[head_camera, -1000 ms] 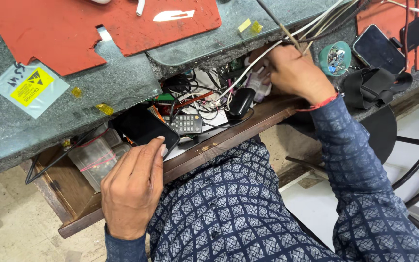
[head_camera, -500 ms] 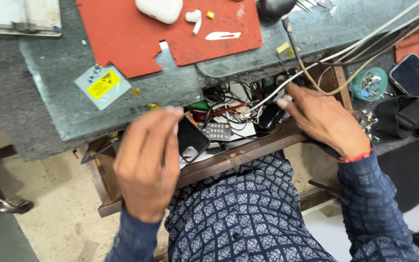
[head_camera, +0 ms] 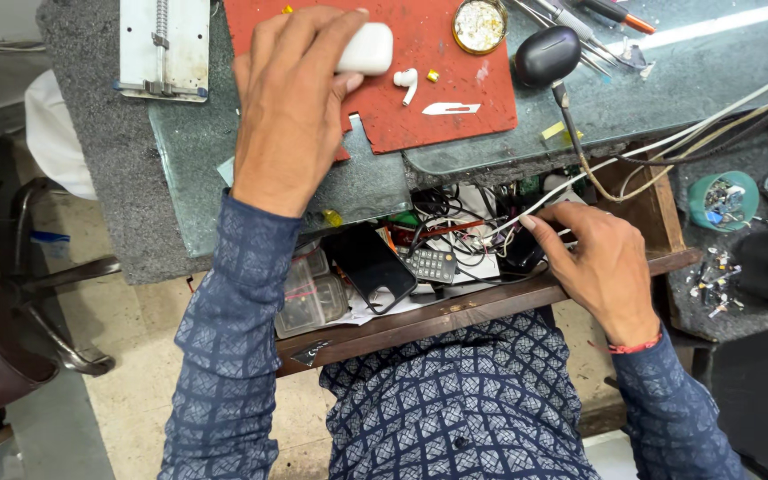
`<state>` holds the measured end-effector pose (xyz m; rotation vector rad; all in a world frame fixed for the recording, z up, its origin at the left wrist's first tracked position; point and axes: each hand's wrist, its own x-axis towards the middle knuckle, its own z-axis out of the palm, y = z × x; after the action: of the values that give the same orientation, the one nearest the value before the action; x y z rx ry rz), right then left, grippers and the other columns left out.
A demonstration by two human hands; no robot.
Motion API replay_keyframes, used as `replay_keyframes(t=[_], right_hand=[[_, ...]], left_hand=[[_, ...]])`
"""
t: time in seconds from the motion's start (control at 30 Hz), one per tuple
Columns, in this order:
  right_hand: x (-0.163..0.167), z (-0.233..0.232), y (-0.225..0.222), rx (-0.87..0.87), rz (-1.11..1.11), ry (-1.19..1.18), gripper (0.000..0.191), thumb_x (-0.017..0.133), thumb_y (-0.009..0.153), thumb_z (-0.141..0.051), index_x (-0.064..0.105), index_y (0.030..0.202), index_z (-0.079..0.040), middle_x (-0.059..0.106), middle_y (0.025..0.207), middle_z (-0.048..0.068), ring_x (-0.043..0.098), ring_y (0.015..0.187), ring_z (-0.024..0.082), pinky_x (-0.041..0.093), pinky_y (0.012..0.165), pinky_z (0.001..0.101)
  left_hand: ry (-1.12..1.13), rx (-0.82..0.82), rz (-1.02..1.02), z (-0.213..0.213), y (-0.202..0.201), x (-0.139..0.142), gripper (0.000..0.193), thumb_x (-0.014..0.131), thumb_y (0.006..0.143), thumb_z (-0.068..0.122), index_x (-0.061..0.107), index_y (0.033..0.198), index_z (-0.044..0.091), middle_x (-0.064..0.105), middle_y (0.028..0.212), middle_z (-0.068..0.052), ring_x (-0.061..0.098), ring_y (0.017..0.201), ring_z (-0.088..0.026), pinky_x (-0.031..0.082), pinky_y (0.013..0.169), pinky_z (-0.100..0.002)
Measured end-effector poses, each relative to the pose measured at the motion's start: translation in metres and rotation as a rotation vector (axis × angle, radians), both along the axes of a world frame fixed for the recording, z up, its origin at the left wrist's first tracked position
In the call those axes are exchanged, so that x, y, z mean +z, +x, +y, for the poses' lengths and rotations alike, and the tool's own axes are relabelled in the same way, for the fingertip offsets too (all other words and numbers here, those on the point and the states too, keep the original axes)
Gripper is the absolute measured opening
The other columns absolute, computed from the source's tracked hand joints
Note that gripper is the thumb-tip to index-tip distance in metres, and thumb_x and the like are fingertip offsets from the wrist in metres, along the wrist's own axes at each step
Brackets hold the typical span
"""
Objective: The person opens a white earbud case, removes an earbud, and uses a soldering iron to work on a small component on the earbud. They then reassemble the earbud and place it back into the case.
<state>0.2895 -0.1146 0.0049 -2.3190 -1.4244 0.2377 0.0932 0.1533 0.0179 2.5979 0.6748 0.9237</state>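
An electronics repair workshop: a glass-topped bench [head_camera: 224,169] with a red work mat [head_camera: 455,80], screwdrivers [head_camera: 597,13] upper right, and a wire-cluttered drawer [head_camera: 455,240].

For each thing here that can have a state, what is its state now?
white earbud case: closed, gripped by left hand
single earbud: lying loose on red mat
drawer: pulled open, right hand inside
black phone: screen dark
round tin: lid off
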Motion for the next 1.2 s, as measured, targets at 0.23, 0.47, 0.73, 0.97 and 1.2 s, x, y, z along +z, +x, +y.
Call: replay_keyframes(t=[0.23, 0.47, 0.73, 0.97, 1.2], right_hand=[[-0.002, -0.002, -0.002, -0.008, -0.029, 0.035, 0.023, 0.072, 0.099, -0.026, 0.075, 0.098, -0.004, 0.07, 0.087, 0.015, 0.064, 0.066, 0.033, 0.049, 0.062, 0.0416], [-0.002, -0.005, -0.005, -0.079, 0.094, 0.148, 0.015, 0.072, 0.103, -0.016, 0.074, 0.104, -0.001, 0.069, 0.084, 0.012, 0.066, 0.067, 0.023, 0.049, 0.062, 0.0342], [0.012, -0.004, -0.008, -0.014, 0.878, 0.281, 0.033, 0.058, 0.105, -0.007, 0.06, 0.137, 0.002, 0.073, 0.115, 0.01, 0.072, 0.099, 0.014, 0.059, 0.085, 0.0263], [0.013, -0.002, -0.026, 0.083, 1.015, 0.361, 0.042, 0.07, 0.096, 0.001, 0.058, 0.136, 0.005, 0.067, 0.129, 0.011, 0.069, 0.112, 0.016, 0.058, 0.095, 0.028], [0.007, 0.0, -0.04, 0.091, 0.703, 0.327, 0.042, 0.077, 0.09, 0.001, 0.062, 0.129, 0.005, 0.074, 0.117, 0.011, 0.073, 0.102, 0.016, 0.06, 0.089, 0.0275]], left_hand=[[-0.03, 0.123, -0.09, 0.007, 0.007, -0.015, 0.031, 0.068, 0.112, 0.017, 0.063, 0.142, 0.012, 0.055, 0.116, -0.009, 0.052, 0.111, -0.028, 0.044, 0.1, -0.043], [-0.32, 0.029, -0.211, -0.014, -0.013, 0.002, 0.029, 0.055, 0.12, 0.022, 0.059, 0.146, 0.009, 0.056, 0.118, -0.012, 0.061, 0.107, -0.022, 0.052, 0.096, -0.033], [-0.555, -0.201, -0.182, -0.105, -0.012, 0.021, 0.055, 0.074, 0.095, 0.004, 0.058, 0.147, 0.01, 0.059, 0.128, -0.012, 0.065, 0.118, -0.022, 0.055, 0.107, -0.034], [-0.789, -0.319, -0.223, -0.136, 0.001, 0.011, 0.057, 0.075, 0.093, 0.002, 0.057, 0.146, 0.011, 0.061, 0.134, -0.009, 0.067, 0.122, -0.021, 0.057, 0.105, -0.031], [-0.962, -0.19, -0.313, -0.143, -0.009, -0.003, 0.034, 0.07, 0.104, 0.009, 0.064, 0.137, 0.006, 0.069, 0.119, -0.009, 0.072, 0.11, -0.017, 0.06, 0.097, -0.03]])
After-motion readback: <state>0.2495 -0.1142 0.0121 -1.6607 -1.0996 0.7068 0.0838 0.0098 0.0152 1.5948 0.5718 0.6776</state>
